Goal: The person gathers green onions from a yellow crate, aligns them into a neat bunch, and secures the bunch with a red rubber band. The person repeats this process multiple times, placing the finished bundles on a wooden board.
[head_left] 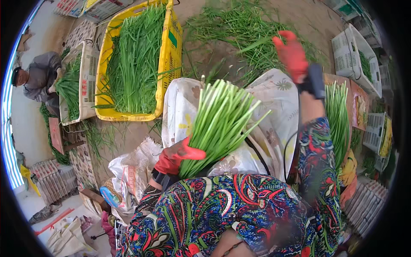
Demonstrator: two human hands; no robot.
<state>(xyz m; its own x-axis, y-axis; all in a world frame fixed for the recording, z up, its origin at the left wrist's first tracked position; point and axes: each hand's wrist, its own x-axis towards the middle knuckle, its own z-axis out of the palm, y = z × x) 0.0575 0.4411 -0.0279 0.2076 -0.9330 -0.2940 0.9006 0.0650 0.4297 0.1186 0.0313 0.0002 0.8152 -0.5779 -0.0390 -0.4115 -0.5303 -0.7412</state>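
My left hand point(179, 154), in a red rubber glove, is shut around a thick bunch of garlic chives point(218, 122). The pale stem ends fan out upward and to the right over my lap, which a flower-patterned white cloth point(276, 96) covers. Farther out on the right, my red-gloved right hand point(291, 53) is raised and blurred by motion. Its thumb and fingers look apart, and I see nothing between them. Near its fingertips a loose green leaf point(257, 45) shows above a litter of scattered leaves point(237, 25) on the floor.
A yellow plastic crate point(163, 67) full of chives stands at front left. Beyond it, a person point(43, 75) handles greens in a white crate point(88, 80). More chives point(337, 119) lie on a board at my right. A woven sack point(128, 173) sits by my left arm.
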